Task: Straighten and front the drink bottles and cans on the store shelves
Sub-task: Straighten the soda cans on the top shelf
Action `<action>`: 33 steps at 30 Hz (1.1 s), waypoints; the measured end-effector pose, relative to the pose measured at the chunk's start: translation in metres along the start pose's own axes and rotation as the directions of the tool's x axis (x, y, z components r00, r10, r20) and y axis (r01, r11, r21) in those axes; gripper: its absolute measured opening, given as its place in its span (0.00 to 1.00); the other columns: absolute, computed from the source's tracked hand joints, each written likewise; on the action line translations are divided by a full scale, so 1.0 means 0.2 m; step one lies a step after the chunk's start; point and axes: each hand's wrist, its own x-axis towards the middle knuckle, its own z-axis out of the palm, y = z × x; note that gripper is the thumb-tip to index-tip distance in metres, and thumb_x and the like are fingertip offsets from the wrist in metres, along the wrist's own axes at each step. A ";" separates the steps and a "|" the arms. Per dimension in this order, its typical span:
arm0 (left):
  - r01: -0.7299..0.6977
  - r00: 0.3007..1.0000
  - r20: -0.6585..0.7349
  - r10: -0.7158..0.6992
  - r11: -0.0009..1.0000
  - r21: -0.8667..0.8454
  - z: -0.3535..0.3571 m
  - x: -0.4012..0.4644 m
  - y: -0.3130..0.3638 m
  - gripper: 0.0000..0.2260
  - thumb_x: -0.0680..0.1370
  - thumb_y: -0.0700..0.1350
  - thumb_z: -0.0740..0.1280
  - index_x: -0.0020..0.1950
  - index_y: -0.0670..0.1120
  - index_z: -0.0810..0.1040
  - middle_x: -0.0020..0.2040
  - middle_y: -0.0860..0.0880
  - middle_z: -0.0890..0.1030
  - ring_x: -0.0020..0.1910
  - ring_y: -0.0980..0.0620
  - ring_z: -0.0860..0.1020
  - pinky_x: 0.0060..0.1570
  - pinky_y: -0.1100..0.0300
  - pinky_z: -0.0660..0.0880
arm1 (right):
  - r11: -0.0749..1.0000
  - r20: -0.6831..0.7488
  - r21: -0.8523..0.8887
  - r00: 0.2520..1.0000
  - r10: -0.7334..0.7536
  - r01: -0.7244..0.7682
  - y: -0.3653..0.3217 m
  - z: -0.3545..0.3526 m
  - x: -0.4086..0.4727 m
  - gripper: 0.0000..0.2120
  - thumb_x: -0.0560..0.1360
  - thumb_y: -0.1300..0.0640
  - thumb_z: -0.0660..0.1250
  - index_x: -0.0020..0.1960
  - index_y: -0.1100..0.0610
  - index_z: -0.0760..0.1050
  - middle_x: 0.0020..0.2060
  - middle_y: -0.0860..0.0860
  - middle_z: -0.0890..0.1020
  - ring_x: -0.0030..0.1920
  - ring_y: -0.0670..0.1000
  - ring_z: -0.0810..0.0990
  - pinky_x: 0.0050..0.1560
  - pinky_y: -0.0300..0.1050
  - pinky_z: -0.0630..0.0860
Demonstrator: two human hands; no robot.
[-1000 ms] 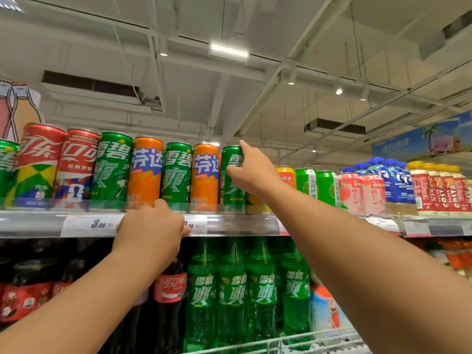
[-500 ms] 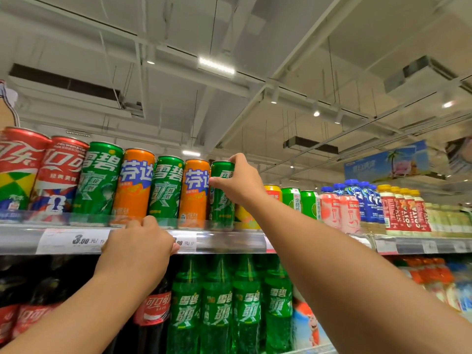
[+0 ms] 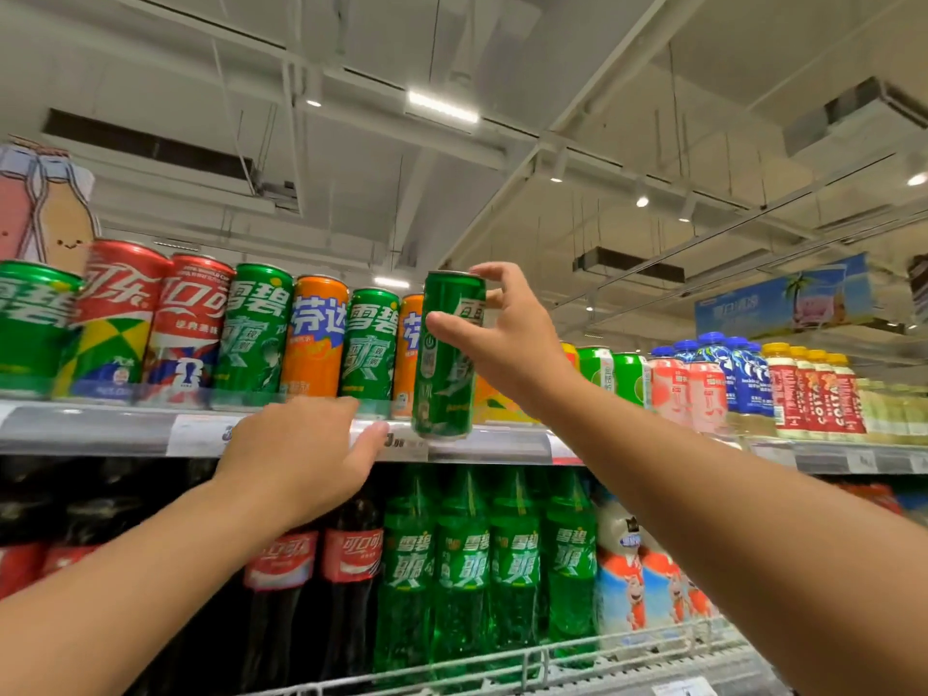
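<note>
Right hand [image 3: 507,339] grips 1 green can [image 3: 444,359] off the shelf [image 3: 100,429]; left hand [image 3: 296,454] spread; fronting looks unfinished.

The can [image 3: 447,354] held at the front edge of the top shelf [image 3: 100,429] is shiny green with white letters near its top. Along that shelf's left part stand green cans [image 3: 253,334] with white letters, red cans [image 3: 118,313] with white letters and a yellow and green patch low down, and orange cans [image 3: 316,339] with a blue band and white letters. Toward the shelf's right end are pink bottles [image 3: 688,389] with blue caps and red bottles [image 3: 803,394] with yellow caps. The shelf's front strip is grey with white tags. Below it stand green bottles [image 3: 462,570] with white letters and dark bottles [image 3: 351,560] with red labels.
</note>
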 end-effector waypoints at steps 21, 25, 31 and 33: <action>0.099 0.983 0.183 -0.004 0.852 -0.514 -0.05 -0.05 -0.23 0.36 0.59 0.72 0.69 0.62 0.56 0.75 0.58 0.55 0.76 0.59 0.53 0.73 0.59 0.50 0.74 | 0.991 -0.008 -0.002 0.991 0.130 -0.130 -0.13 0.47 -0.27 0.30 0.60 0.40 0.80 0.52 0.45 0.65 0.43 0.46 0.80 0.41 0.46 0.81 0.39 0.49 0.81; 0.107 0.987 0.162 -0.019 0.822 -0.559 -0.04 -0.07 -0.32 0.31 0.60 0.67 0.72 0.60 0.57 0.77 0.58 0.60 0.78 0.56 0.57 0.77 0.55 0.55 0.76 | 0.988 0.088 -0.044 0.984 0.153 -0.150 -0.13 0.51 -0.27 0.31 0.60 0.38 0.79 0.50 0.47 0.63 0.43 0.48 0.81 0.37 0.47 0.82 0.32 0.44 0.78; 0.128 0.984 0.178 -0.004 0.711 -0.691 -0.04 -0.09 -0.41 0.19 0.63 0.59 0.77 0.52 0.57 0.82 0.48 0.64 0.83 0.46 0.65 0.80 0.46 0.61 0.79 | 0.975 0.206 0.071 0.959 0.194 -0.212 -0.18 0.43 -0.08 0.28 0.71 0.36 0.69 0.62 0.53 0.68 0.50 0.49 0.79 0.32 0.46 0.81 0.26 0.39 0.74; 0.138 0.983 0.181 -0.002 0.655 -0.743 -0.02 -0.11 -0.42 0.17 0.63 0.57 0.78 0.50 0.58 0.82 0.47 0.64 0.83 0.46 0.66 0.80 0.42 0.65 0.79 | 0.993 0.129 -0.018 0.984 0.121 -0.120 -0.18 0.43 0.06 0.19 0.77 0.43 0.66 0.61 0.54 0.72 0.54 0.50 0.80 0.35 0.49 0.82 0.25 0.40 0.74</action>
